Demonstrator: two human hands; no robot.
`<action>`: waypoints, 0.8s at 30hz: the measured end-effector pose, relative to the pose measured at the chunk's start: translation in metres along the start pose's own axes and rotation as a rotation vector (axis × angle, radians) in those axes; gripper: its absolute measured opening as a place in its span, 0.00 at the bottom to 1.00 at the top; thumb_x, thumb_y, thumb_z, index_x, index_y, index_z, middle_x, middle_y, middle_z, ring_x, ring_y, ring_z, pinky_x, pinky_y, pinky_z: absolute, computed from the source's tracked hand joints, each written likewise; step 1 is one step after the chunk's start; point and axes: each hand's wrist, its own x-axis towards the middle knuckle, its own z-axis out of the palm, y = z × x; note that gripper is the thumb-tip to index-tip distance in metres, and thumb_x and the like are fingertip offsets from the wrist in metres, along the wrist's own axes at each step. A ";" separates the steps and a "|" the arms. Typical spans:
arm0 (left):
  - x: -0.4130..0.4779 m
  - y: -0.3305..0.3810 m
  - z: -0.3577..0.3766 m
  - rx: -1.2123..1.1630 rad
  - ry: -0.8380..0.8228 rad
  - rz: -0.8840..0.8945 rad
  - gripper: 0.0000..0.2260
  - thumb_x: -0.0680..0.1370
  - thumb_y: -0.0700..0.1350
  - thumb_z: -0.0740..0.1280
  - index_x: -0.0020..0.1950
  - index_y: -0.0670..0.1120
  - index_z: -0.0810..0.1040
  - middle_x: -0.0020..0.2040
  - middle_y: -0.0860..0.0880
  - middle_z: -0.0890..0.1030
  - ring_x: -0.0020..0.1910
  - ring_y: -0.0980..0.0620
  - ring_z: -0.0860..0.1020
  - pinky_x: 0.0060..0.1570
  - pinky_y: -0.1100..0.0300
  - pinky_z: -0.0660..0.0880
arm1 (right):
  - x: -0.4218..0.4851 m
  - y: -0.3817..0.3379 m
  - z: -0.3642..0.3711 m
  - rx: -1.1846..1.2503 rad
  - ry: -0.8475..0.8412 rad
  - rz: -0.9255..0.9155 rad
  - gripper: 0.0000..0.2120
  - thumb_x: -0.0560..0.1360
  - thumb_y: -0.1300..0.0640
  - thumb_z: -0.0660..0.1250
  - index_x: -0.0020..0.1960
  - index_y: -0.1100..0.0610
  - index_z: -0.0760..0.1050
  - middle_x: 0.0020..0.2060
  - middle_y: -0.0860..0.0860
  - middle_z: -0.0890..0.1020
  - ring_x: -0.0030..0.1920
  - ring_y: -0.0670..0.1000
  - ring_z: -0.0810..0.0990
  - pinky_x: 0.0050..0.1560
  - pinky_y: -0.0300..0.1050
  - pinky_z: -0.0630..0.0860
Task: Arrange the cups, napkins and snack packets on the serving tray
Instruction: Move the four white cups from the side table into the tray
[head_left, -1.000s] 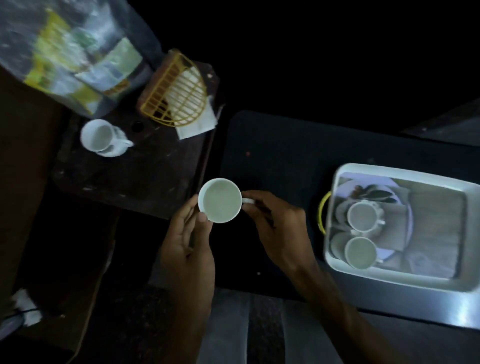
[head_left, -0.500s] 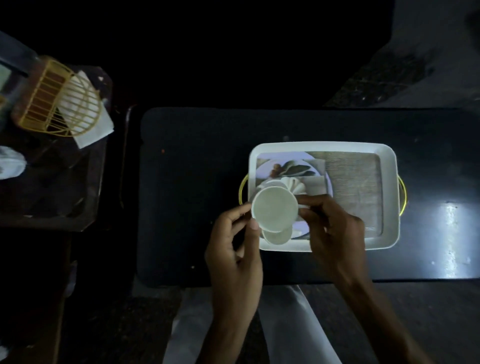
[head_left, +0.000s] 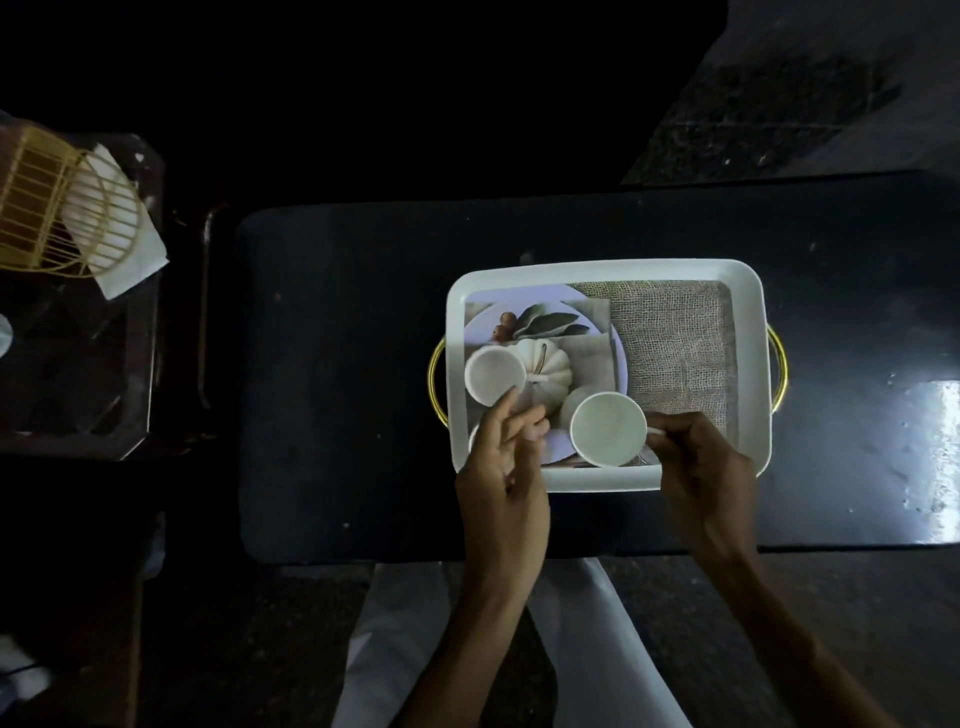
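Note:
A white serving tray (head_left: 608, 270) with gold handles and a printed base lies on a dark table. My right hand (head_left: 696, 462) grips the handle of a white cup (head_left: 608, 428), held over the tray's near middle. Another white cup (head_left: 493, 375) stands at the tray's left side. My left hand (head_left: 506, 467) hovers over the near left corner with its fingers apart, the fingertips close to that cup. A third cup's rim (head_left: 471, 442) peeks out beside this hand, mostly hidden. White napkins (head_left: 122, 244) sit in a yellow wire holder (head_left: 36, 208) at far left.
The holder rests on a dark wooden side table (head_left: 104, 364) left of the main dark table (head_left: 337, 364). The tray's right half shows bare burlap print. My white-clad legs are below the table's near edge. The surroundings are very dark.
The cup has travelled from the side table to over the tray, then further right. My left hand has let go of it and now hovers open. The camera swung right.

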 end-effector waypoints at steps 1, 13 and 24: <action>0.001 -0.002 -0.003 -0.013 0.029 0.005 0.15 0.84 0.41 0.62 0.70 0.47 0.75 0.59 0.50 0.85 0.58 0.59 0.83 0.59 0.65 0.78 | 0.000 0.006 0.002 0.014 -0.012 0.009 0.07 0.76 0.66 0.68 0.49 0.55 0.79 0.45 0.31 0.81 0.46 0.32 0.80 0.45 0.26 0.74; 0.007 -0.020 -0.036 -0.092 0.140 -0.016 0.13 0.84 0.40 0.63 0.67 0.48 0.76 0.56 0.50 0.86 0.59 0.52 0.84 0.64 0.55 0.78 | -0.003 0.027 0.007 -0.013 -0.070 0.020 0.08 0.74 0.69 0.69 0.49 0.58 0.79 0.45 0.32 0.79 0.46 0.28 0.78 0.44 0.20 0.69; 0.006 -0.019 -0.040 -0.038 0.131 -0.004 0.16 0.81 0.49 0.64 0.68 0.47 0.76 0.56 0.54 0.86 0.59 0.54 0.83 0.63 0.50 0.77 | -0.004 0.036 0.011 -0.101 -0.116 0.083 0.10 0.74 0.71 0.69 0.50 0.59 0.79 0.43 0.38 0.80 0.45 0.25 0.76 0.41 0.20 0.69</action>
